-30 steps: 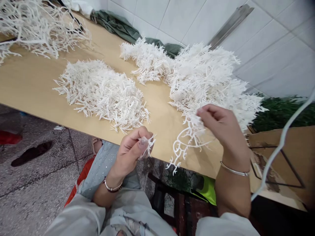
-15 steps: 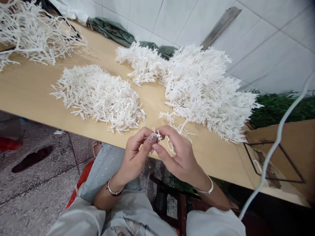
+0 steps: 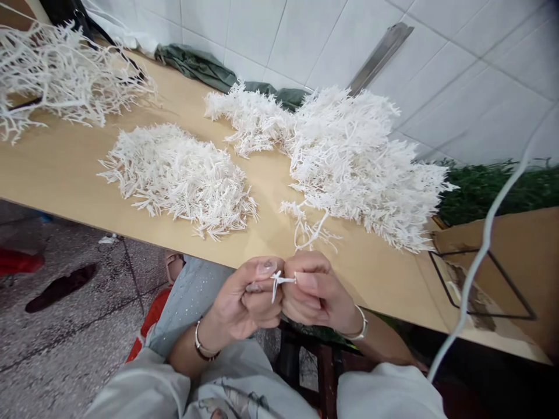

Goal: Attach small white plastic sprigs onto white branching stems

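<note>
A small white branched plastic sprig [image 3: 283, 280] is pinched between both hands just off the table's front edge. My left hand [image 3: 251, 297] is closed on its forked end, thumb on top. My right hand [image 3: 317, 291] grips the thin stem end between thumb and curled fingers. The two hands touch at the knuckles. Just beyond them on the table lies a loose white branching stem [image 3: 311, 230]. A heap of short white sprigs [image 3: 179, 180] is to the left, and a larger fluffy white pile [image 3: 358, 169] to the right.
Long bare white branches [image 3: 65, 81] are heaped at the table's far left. A dark green cloth [image 3: 196, 65] lies along the tiled wall. At right are a cardboard box [image 3: 506, 250], a black wire frame [image 3: 484, 285], green foliage [image 3: 489, 189] and a hanging white cable [image 3: 478, 262].
Both hands have moved down toward me and turned, with fingers now curled tighter. The sprig has come into clearer view, its stem stretched between the hands.
</note>
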